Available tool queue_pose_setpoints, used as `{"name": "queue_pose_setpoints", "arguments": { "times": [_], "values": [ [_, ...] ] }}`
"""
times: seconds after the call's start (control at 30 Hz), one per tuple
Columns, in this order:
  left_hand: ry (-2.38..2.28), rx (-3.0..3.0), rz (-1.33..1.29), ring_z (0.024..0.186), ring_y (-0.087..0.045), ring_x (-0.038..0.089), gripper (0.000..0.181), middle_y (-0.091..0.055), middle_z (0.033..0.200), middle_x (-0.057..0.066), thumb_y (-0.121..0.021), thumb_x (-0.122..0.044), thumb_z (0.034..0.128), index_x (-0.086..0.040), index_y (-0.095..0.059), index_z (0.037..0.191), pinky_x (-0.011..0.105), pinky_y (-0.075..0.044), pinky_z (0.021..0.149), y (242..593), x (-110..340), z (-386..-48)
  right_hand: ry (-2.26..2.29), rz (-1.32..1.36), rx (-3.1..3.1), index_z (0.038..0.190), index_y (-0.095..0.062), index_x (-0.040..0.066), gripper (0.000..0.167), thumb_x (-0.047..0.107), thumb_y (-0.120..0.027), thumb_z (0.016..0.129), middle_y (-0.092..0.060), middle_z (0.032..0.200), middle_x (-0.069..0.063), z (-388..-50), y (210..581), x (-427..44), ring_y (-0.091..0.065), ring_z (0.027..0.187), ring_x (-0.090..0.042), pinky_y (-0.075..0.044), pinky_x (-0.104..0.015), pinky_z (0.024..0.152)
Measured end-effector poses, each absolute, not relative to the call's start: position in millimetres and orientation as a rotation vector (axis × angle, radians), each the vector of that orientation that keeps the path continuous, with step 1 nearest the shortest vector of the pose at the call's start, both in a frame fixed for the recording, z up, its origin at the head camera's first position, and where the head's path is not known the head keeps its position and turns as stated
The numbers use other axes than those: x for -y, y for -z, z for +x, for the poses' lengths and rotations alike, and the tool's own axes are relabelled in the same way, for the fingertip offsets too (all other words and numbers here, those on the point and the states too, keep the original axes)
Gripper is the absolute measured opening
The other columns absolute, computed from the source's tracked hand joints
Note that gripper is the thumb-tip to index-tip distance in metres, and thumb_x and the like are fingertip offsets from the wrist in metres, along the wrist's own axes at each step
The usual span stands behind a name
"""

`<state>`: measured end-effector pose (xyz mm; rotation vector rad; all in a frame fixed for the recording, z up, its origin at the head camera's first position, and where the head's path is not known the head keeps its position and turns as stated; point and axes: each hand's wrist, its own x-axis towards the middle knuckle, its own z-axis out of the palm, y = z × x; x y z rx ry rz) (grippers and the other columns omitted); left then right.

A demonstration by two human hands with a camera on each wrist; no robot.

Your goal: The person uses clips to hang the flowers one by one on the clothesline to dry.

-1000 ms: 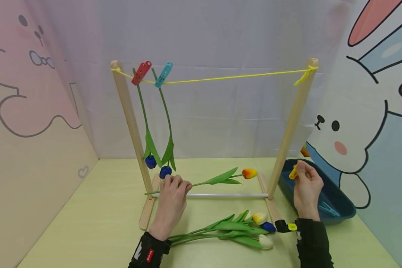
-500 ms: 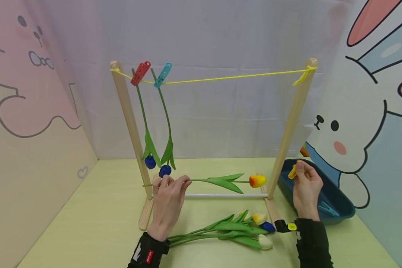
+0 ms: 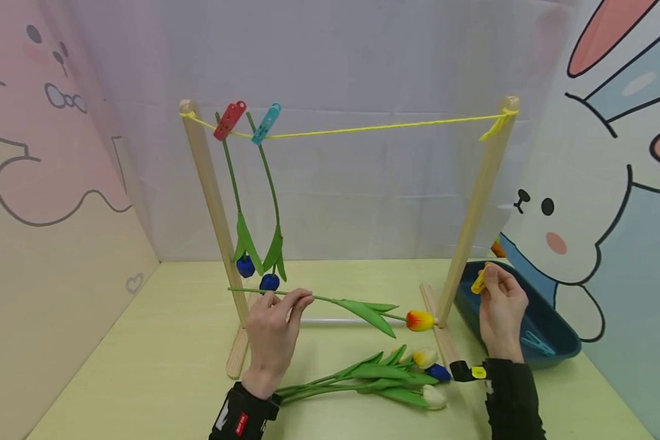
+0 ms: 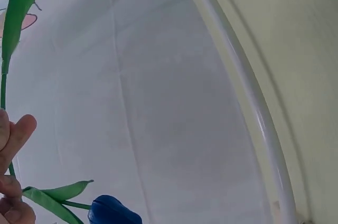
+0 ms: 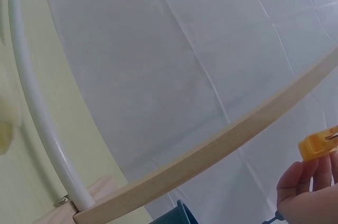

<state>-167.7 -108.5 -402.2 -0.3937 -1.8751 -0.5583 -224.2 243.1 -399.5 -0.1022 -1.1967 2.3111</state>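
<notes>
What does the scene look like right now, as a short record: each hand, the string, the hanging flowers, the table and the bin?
Left hand: pinches the stem of a red-and-yellow tulip
Right hand: holds a yellow clothespin
String: yellow, stretched between two wooden posts
Hanging, heads down: blue tulip by red clothespin; second blue tulip by light-blue clothespin
Table: bunch of tulips lying in front of the white bar
Bin: dark blue, at right, another clothespin inside
</notes>
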Motion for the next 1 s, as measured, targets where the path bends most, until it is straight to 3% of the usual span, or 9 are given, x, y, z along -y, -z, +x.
{"name": "queue_pose_setpoints", "arguments": {
  "times": [0.1, 0.2, 0.3, 0.43, 0.53, 0.67, 0.8, 0.87, 1.0],
  "values": [
    [0.749, 1.85, -0.411, 0.053, -0.035, 0.009, 0.008, -0.072, 0.07, 0.001, -0.077, -0.018, 0.0862, -0.013, -0.079, 0.092, 0.017, -0.022, 0.051, 400.8, 108.0, -167.8, -2.289, -0.096, 1.218, 0.106, -0.069, 0.003, 0.019, 0.018, -0.066, 0.094, -0.065, 0.093, -0.005, -224.4, 400.2, -243.2, -0.053, 0.082, -0.017, -0.05, -0.017, 0.072],
    [1.013, 1.867, -0.445, 0.057, -0.048, 0.007, 0.018, -0.076, 0.079, 0.005, -0.079, -0.002, 0.0812, -0.011, -0.079, 0.096, 0.015, -0.026, 0.051, 398.3, 107.8, -165.3, -2.273, -0.106, 1.235, 0.107, -0.069, 0.003, 0.021, 0.018, -0.067, 0.093, -0.066, 0.094, -0.005, -224.8, 400.6, -243.6, -0.053, 0.083, -0.017, -0.05, -0.016, 0.072],
    [1.303, 1.883, -0.437, 0.07, -0.062, 0.004, 0.017, -0.079, 0.091, 0.004, -0.073, 0.0, 0.0884, -0.011, -0.077, 0.101, 0.015, -0.036, 0.055, 394.2, 108.8, -162.2, -2.277, -0.114, 1.233, 0.107, -0.069, 0.003, 0.021, 0.019, -0.067, 0.093, -0.066, 0.094, -0.004, -224.9, 400.7, -244.0, -0.054, 0.084, -0.017, -0.049, -0.016, 0.072],
    [1.59, 1.814, -0.429, 0.085, -0.069, 0.0, 0.016, -0.078, 0.105, -0.011, -0.065, 0.0, 0.0944, -0.002, -0.074, 0.107, 0.018, -0.044, 0.061, 388.6, 112.1, -159.2, -2.288, -0.114, 1.229, 0.108, -0.068, 0.001, 0.024, 0.019, -0.067, 0.092, -0.066, 0.094, -0.004, -224.8, 400.5, -244.2, -0.054, 0.084, -0.016, -0.049, -0.016, 0.072],
    [1.666, 1.749, -0.457, 0.084, -0.07, -0.001, 0.016, -0.075, 0.108, -0.019, -0.062, 0.005, 0.0953, 0.007, -0.07, 0.109, 0.018, -0.045, 0.058, 385.5, 114.1, -158.6, -2.288, -0.105, 1.228, 0.111, -0.067, -0.003, 0.028, 0.018, -0.068, 0.092, -0.066, 0.093, -0.004, -224.9, 400.5, -243.8, -0.055, 0.084, -0.017, -0.05, -0.016, 0.072],
    [1.672, 1.723, -0.453, 0.078, -0.065, -0.002, 0.014, -0.075, 0.104, -0.019, -0.06, 0.005, 0.0967, 0.009, -0.068, 0.107, 0.015, -0.046, 0.058, 385.1, 115.7, -159.5, -2.283, -0.096, 1.23, 0.111, -0.067, -0.003, 0.027, 0.018, -0.067, 0.093, -0.067, 0.092, -0.002, -224.9, 400.6, -243.6, -0.056, 0.085, -0.017, -0.05, -0.016, 0.073],
    [1.663, 1.713, -0.46, 0.073, -0.057, 0.007, 0.014, -0.075, 0.101, -0.006, -0.059, -0.001, 0.0992, 0.007, -0.066, 0.109, 0.02, -0.046, 0.054, 395.7, 120.4, -166.7, -2.274, -0.098, 1.236, 0.107, -0.069, 0.001, 0.022, 0.018, -0.066, 0.093, -0.067, 0.093, -0.003, -224.7, 401.0, -243.7, -0.056, 0.085, -0.017, -0.051, -0.016, 0.073],
    [1.67, 1.683, -0.507, 0.075, -0.055, 0.01, 0.016, -0.074, 0.106, 0.002, -0.057, -0.002, 0.1008, 0.004, -0.064, 0.114, 0.021, -0.045, 0.056, 419.2, 127.5, -180.9, -2.269, -0.094, 1.241, 0.107, -0.069, 0.001, 0.022, 0.018, -0.066, 0.093, -0.067, 0.093, -0.003, -224.8, 401.1, -243.6, -0.056, 0.084, -0.016, -0.05, -0.016, 0.073],
    [1.705, 1.629, -0.556, 0.081, -0.06, 0.011, 0.014, -0.072, 0.11, 0.01, -0.055, -0.004, 0.1028, 0.001, -0.059, 0.115, 0.02, -0.045, 0.06, 444.0, 134.4, -195.8, -2.261, -0.086, 1.238, 0.109, -0.068, -0.003, 0.025, 0.017, -0.067, 0.093, -0.068, 0.091, -0.003, -225.2, 401.5, -243.5, -0.055, 0.082, -0.016, -0.05, -0.017, 0.071]
  ]
}}
